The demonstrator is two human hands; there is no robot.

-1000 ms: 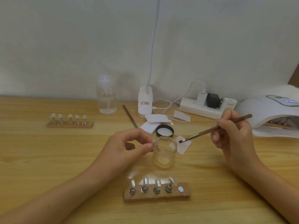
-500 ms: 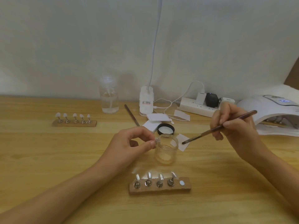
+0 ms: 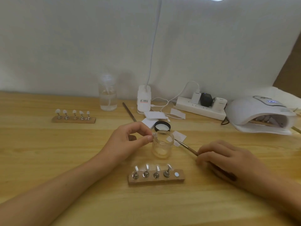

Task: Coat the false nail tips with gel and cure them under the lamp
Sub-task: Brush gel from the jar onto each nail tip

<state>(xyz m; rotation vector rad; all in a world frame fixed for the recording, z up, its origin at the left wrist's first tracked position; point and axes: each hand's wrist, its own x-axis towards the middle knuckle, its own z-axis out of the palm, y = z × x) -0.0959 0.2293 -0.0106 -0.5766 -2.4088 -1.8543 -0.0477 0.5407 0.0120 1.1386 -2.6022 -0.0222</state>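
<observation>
My left hand (image 3: 128,141) pinches a small clear nail tip on its stand (image 3: 154,135) between thumb and forefinger, right beside the rim of the open glass gel jar (image 3: 162,145). My right hand (image 3: 226,159) lies low on the table with its fingers curled round a thin brown brush (image 3: 185,146), whose tip points at the jar. In front of the jar, a wooden holder (image 3: 156,178) carries several clear tips on metal stands; its rightmost spot shows a bare magnet. A second holder (image 3: 74,118) with white tips sits at the far left. The white curing lamp (image 3: 259,115) stands at the right.
A clear pump bottle (image 3: 107,98), a desk lamp base (image 3: 144,99), a power strip (image 3: 201,106) with plugs and cables line the wall. A black jar lid (image 3: 162,126), white pads (image 3: 154,115) and a metal tool (image 3: 129,111) lie behind the jar.
My right hand has dropped from raised beside the jar down onto the table, laying the brush low. My left hand still keeps the tip at the jar's rim.
</observation>
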